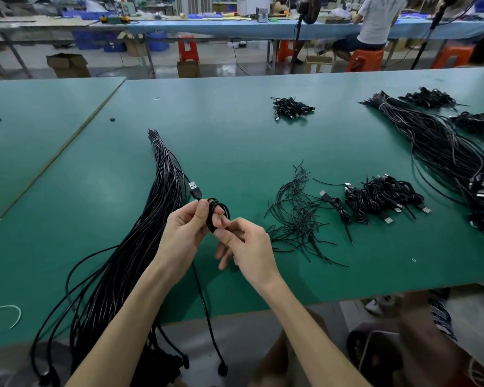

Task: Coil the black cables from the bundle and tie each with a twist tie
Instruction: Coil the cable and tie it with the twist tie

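**Hands wind a black USB cable point(207, 311) into a small coil point(217, 213) over a green desk point(235, 141), just right of the cable bundle point(157, 208).**

Head view: the left hand point(185, 230) grips the coil, fingers curled through its loops, with the USB plug point(194, 189) jutting up beside the bundle. The right hand point(245, 244) pinches the coil's near edge. The unwound tail runs from the coil toward the person and hangs off the desk edge, so more winding looks due. Loose twist ties point(296, 216) lie farther right of the bundle, nearer the right hand. Finished coils point(380, 196) lie farther right again.
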